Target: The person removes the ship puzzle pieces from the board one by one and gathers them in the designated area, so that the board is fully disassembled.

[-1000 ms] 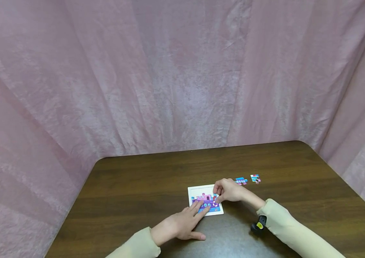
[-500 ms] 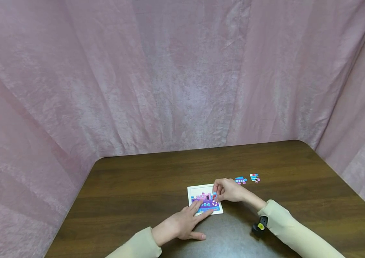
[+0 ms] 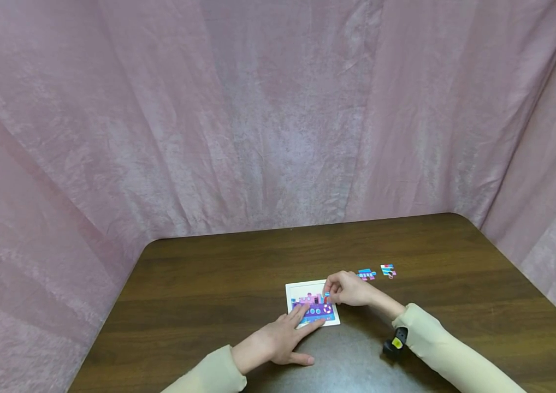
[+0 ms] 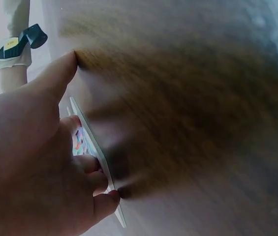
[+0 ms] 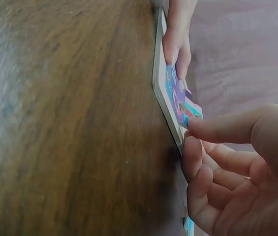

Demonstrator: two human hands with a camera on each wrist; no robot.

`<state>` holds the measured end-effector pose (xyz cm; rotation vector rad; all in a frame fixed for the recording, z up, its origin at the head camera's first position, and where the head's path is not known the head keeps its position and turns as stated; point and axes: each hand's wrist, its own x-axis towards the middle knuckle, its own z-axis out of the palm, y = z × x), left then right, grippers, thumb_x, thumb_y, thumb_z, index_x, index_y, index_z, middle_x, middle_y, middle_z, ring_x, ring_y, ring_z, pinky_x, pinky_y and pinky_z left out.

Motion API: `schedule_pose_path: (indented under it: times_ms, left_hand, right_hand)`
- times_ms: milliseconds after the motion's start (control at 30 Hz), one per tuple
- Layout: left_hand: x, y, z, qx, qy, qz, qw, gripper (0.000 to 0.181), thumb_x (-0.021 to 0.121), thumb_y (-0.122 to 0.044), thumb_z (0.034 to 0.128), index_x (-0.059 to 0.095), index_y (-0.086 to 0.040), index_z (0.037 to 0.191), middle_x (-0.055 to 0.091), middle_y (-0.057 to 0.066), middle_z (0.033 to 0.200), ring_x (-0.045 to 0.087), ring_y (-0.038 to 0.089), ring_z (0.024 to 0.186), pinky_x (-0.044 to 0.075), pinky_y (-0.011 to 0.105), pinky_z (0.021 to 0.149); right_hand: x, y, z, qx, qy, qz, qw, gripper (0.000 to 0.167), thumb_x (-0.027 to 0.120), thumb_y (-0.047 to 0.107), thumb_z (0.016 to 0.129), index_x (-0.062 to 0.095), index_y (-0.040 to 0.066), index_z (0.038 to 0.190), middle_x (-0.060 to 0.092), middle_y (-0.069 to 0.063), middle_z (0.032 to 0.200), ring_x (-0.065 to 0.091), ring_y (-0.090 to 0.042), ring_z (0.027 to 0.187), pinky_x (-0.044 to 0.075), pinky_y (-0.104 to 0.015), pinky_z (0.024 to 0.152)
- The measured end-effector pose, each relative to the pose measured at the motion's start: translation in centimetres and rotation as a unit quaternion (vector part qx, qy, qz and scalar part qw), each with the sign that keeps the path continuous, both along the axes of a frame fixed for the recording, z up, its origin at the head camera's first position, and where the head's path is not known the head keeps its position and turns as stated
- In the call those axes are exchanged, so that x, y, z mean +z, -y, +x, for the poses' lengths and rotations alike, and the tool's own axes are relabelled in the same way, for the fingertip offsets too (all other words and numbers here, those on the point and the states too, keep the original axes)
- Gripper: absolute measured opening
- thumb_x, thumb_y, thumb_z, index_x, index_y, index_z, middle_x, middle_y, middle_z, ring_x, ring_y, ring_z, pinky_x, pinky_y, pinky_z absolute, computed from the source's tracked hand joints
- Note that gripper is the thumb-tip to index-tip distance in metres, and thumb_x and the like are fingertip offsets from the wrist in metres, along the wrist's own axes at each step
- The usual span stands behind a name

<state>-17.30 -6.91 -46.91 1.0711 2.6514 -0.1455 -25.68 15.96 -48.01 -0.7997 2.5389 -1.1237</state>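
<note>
Head: right hand (image 3: 349,289) overlaps board (image 3: 302,290) edge, 2 loose pieces (image 3: 367,274) just beyond.

The white, square board (image 3: 302,289) lay flat roughly midway between the left and right edges of the table (image 3: 209,289). Its near part carried joined pieces of a purple boat with round portholes and a ring; its far strip was bare. The left hand (image 3: 283,339) spread its fingers over the near left corner. At the right edge, the right hand (image 3: 350,289) pinched a blue-and-red piece (image 3: 327,297). Right of the far right corner lay a windowed blue piece (image 3: 367,274) and a striped piece (image 3: 387,269), near each other.
</note>
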Motion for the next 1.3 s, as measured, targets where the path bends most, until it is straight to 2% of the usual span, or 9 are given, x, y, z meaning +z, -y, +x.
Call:
schedule_pose_path:
  times_ms: [67, 333, 533, 767, 1067, 1200, 1300]
  left_hand:
    - [0.03, -0.02, 0.02, 0.001, 0.001, -0.001, 1.0, 0.077, 0.052, -0.065, 0.0889, 0.021, -0.037, 0.153, 0.018, 0.009, 0.162, 0.023, 0.024, 0.148, 0.039, 0.037, 0.111]
    - [0.3, -0.19, 0.05, 0.011, 0.014, -0.013, 0.9998, 0.077, 0.052, -0.065, 0.0885, 0.021, -0.038, 0.153, 0.017, 0.009, 0.162, 0.02, 0.023, 0.149, 0.036, 0.034, 0.113]
    - [0.33, -0.3, 0.04, 0.018, 0.026, -0.019, 0.9993, 0.077, 0.052, -0.065, 0.0885, 0.019, -0.039, 0.153, 0.014, 0.008, 0.163, 0.018, 0.022, 0.15, 0.036, 0.034, 0.113]
    - [0.56, -0.29, -0.03, 0.012, 0.018, -0.021, 0.9995, 0.078, 0.052, -0.065, 0.0884, 0.02, -0.038, 0.154, 0.015, 0.009, 0.162, 0.019, 0.023, 0.149, 0.036, 0.034, 0.113]
    - [0.63, -0.29, 0.06, 0.012, 0.012, -0.02, 0.9997, 0.077, 0.054, -0.064, 0.0882, 0.022, -0.038, 0.153, 0.016, 0.009, 0.162, 0.02, 0.024, 0.149, 0.036, 0.034, 0.112]
    - [0.62, -0.33, 0.08, 0.01, 0.007, -0.02, 0.9997, 0.077, 0.053, -0.064, 0.0882, 0.022, -0.037, 0.153, 0.017, 0.009, 0.162, 0.021, 0.024, 0.149, 0.037, 0.034, 0.112]
    - [0.65, -0.36, 0.1, 0.009, 0.005, -0.021, 0.9997, 0.077, 0.053, -0.064, 0.0883, 0.022, -0.038, 0.153, 0.016, 0.009, 0.162, 0.021, 0.024, 0.149, 0.037, 0.035, 0.112]
  right_hand:
    - [0.02, 0.04, 0.03, -0.003, 0.006, -0.003, 1.0, 0.007, 0.067, -0.003, 0.08, 0.066, 0.002, 0.085, 0.069, -0.008, 0.07, 0.062, -0.012, 0.06, 0.047, -0.02, 0.054]
    - [-0.03, 0.09, 0.17, -0.02, 0.017, -0.012, 0.9996, 0.005, 0.068, 0.001, 0.078, 0.067, 0.001, 0.083, 0.068, -0.009, 0.069, 0.057, -0.009, 0.057, 0.044, -0.02, 0.051]
    - [-0.03, -0.11, 0.3, -0.019, 0.038, -0.03, 0.9986, 0.004, 0.067, 0.001, 0.08, 0.067, -0.001, 0.084, 0.069, -0.01, 0.07, 0.062, -0.013, 0.061, 0.046, -0.021, 0.054]
    - [-0.05, -0.05, 0.29, -0.018, 0.052, -0.044, 0.9975, 0.005, 0.069, 0.001, 0.083, 0.064, -0.001, 0.082, 0.068, -0.018, 0.068, 0.062, -0.015, 0.059, 0.039, -0.019, 0.052]
    - [-0.09, -0.08, 0.3, 0.01, 0.06, -0.052, 0.9968, 0.004, 0.064, -0.002, 0.085, 0.06, -0.002, 0.085, 0.066, -0.019, 0.066, 0.06, -0.014, 0.057, 0.042, -0.018, 0.051]
    - [-0.04, 0.0, 0.38, 0.004, 0.059, -0.05, 0.997, 0.004, 0.064, -0.001, 0.086, 0.06, -0.002, 0.086, 0.065, -0.019, 0.066, 0.058, -0.013, 0.057, 0.041, -0.018, 0.051]
    - [0.05, 0.15, 0.52, -0.014, 0.06, -0.051, 0.9968, 0.005, 0.065, 0.001, 0.086, 0.061, -0.003, 0.086, 0.064, -0.017, 0.065, 0.058, -0.012, 0.056, 0.041, -0.018, 0.051]
